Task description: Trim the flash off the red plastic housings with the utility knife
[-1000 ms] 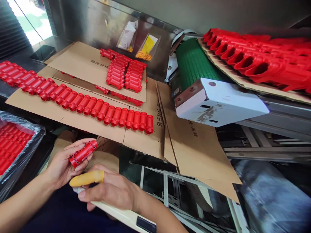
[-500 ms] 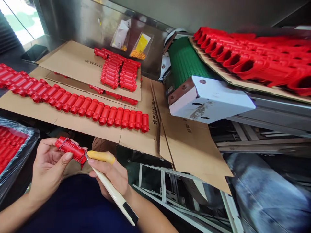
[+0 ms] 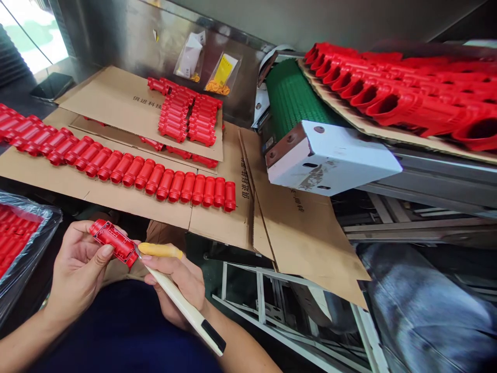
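Observation:
My left hand [image 3: 79, 264] holds a red plastic cylinder part [image 3: 116, 241] between thumb and fingers. Its upward side carries raised panel shapes and dark lines. In my right hand [image 3: 180, 282] is a knife [image 3: 182, 303] with a long cream handle and a black end, gripped like a pen. Its short metal tip meets the right end of the part; the exact contact is too small to make out. A yellow finger cot [image 3: 160, 250] covers my right index finger. Beyond both hands, a row of similar red parts [image 3: 143, 173] lies on cardboard [image 3: 213, 223].
Stacked cardboard [image 3: 104, 93] bears more red parts. A green conveyor belt [image 3: 291, 98] with a white metal end bracket [image 3: 330, 158] stands at right, red parts on cardboard above it. A plastic-lined bin [image 3: 50, 212] sits at left. A person's denim-clad leg [image 3: 423, 305] is at lower right.
The red part has rolled slightly in my left hand. The knife's black end has swung a little to the right, its tip staying by the part's end. The view has shifted slightly.

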`<state>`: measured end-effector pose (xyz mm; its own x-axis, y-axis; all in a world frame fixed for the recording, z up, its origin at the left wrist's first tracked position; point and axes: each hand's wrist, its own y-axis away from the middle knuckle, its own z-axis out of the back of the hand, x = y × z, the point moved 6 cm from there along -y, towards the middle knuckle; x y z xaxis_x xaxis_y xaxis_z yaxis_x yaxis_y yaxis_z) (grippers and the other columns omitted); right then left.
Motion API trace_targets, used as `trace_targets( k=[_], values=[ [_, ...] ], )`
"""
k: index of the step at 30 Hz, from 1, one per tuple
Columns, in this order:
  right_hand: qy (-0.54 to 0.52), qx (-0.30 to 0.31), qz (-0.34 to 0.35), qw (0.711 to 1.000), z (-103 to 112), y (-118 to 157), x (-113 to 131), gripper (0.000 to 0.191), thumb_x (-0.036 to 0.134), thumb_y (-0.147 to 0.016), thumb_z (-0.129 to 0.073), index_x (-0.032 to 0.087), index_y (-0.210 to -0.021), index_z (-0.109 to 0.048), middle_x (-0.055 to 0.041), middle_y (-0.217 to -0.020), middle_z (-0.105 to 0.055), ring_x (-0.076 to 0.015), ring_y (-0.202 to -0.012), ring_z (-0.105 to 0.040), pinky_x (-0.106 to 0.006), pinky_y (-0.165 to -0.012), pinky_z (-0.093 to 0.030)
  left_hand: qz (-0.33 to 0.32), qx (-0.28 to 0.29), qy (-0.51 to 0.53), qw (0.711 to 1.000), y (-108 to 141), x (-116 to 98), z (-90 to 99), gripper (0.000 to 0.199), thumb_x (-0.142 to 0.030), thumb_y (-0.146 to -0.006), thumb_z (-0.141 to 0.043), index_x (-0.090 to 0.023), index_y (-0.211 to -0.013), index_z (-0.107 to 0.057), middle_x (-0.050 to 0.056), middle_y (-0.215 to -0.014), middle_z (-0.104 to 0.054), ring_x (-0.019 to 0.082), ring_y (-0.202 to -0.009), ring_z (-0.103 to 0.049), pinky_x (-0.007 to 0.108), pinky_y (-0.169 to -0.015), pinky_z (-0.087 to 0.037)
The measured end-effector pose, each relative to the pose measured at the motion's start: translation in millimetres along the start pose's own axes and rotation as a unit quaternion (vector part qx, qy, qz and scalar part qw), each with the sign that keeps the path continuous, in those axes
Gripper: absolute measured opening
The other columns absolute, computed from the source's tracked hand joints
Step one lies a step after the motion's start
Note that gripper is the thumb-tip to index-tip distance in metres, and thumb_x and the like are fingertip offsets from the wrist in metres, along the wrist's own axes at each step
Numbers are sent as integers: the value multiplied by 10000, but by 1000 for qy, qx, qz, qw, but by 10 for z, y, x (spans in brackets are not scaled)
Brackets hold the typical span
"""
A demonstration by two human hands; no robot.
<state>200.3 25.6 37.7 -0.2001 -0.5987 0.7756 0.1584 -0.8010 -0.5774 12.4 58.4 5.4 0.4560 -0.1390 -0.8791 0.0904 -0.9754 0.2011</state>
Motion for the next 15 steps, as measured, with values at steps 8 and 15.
trace_targets(
  k=[8,15],
  values=[
    [13,-6,-25,1000,13,55,-3,269,128,-1041,-683,172,-1305,-706,-144,-1156,-850,-240,-1155,-818,-337,-997,-687,-2,2,9,1000,-2,-3,-4,318,-252,-798,-978,-247,-1013,-743,44,-1001,-886,235,-810,-862,305,-782,-712],
    [5,2,-55,998,18,68,-64,210,179,-1063,-663,203,-1270,-685,-131,-1169,-839,-248,-1149,-817,-367,-974,-697,-32,-9,-41,999,31,-13,52,348,-256,-813,-964,-270,-1038,-699,26,-1022,-876,235,-820,-856,324,-787,-714]
  ],
)
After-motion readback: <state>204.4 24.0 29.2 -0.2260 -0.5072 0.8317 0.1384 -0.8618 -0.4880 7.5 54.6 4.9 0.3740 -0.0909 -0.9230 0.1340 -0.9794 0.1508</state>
